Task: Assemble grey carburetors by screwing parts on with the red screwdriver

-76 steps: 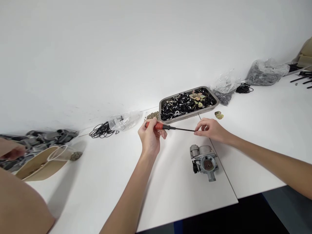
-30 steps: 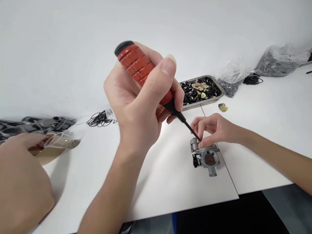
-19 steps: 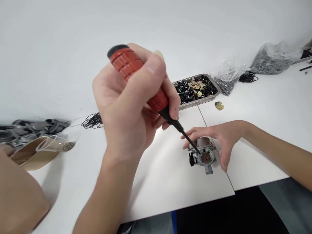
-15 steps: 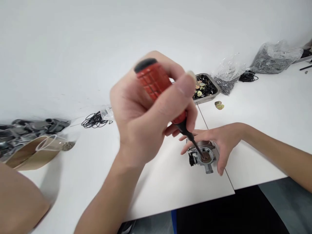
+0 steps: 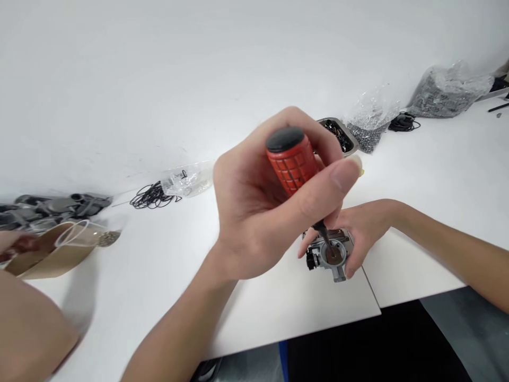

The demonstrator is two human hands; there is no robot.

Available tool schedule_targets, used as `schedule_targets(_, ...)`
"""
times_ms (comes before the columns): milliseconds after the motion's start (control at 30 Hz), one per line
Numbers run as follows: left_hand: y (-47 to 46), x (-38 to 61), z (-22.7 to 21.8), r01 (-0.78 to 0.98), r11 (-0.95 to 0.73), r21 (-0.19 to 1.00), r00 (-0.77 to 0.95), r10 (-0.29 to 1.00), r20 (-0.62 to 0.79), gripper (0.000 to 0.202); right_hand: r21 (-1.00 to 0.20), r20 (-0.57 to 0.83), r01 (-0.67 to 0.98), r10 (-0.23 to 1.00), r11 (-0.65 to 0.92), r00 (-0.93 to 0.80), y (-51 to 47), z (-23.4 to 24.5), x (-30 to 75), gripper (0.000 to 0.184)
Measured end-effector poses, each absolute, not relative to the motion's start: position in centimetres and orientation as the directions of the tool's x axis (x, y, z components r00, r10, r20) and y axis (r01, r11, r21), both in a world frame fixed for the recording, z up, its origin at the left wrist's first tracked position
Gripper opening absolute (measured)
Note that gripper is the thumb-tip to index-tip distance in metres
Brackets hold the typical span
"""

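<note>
My left hand (image 5: 254,228) is wrapped round the red, black-capped handle of a screwdriver (image 5: 292,167). The shaft points down, slightly tilted, with its tip inside the round bore of a small grey metal carburetor (image 5: 339,275). A brown plate shows within that bore. My right hand (image 5: 366,228) holds the carburetor from the far side, thumb against its right edge and fingers at its left. Part of the right fingers and the carburetor's back are hidden behind my left hand.
Behind my left hand is a metal tray (image 5: 352,151) of small parts. Bags of parts (image 5: 445,98) and black rings (image 5: 403,122) lie at right. At left are more rings (image 5: 153,196), a cardboard box (image 5: 67,260), a clear cup (image 5: 89,233) and another person's blurred hand (image 5: 24,244).
My left hand has shifted right, and the screwdriver stands more upright. My right thumb has closed in against the carburetor. Another person's hand has come into view at the box on the left.
</note>
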State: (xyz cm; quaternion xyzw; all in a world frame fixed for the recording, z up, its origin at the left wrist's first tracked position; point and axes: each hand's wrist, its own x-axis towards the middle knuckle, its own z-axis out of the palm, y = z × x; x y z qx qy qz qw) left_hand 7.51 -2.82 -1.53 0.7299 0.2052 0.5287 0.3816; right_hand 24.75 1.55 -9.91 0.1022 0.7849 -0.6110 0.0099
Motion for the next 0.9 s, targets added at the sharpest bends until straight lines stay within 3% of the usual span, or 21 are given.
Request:
schedule_targets(467, -3.5, 7.8, -1.3, 0.016, -0.682, 0.732, 0.412, 0.671, 0.616, 0.042, -0.929, -0.091, 0.169, 0.24, 0.329, -0.966, 1.4, -9.7, 24.8, 0.06)
schedule_targets(633, -3.7, 7.4, -0.8, -0.095, -0.635, 0.767, 0.568, 0.598, 0.565, 0.046, -0.928, -0.066, 0.163, 0.282, 0.336, -0.957, 1.3, -9.1, 24.7, 0.048)
schedule_targets(767, -3.4, 6.9, 0.0, -0.161, -0.701, 0.695, 0.641, 0.461, 0.613, 0.037, -0.921, -0.094, 0.174, 0.235, 0.348, -0.967, 1.5, -9.5, 24.7, 0.056)
schedule_targets(900, -3.1, 6.0, 1.3, -0.103, -0.682, 0.724, 0.588, 0.545, 0.597, 0.043, -0.935, -0.113, 0.161, 0.165, 0.315, -0.98, 1.7, -10.2, 24.8, 0.064)
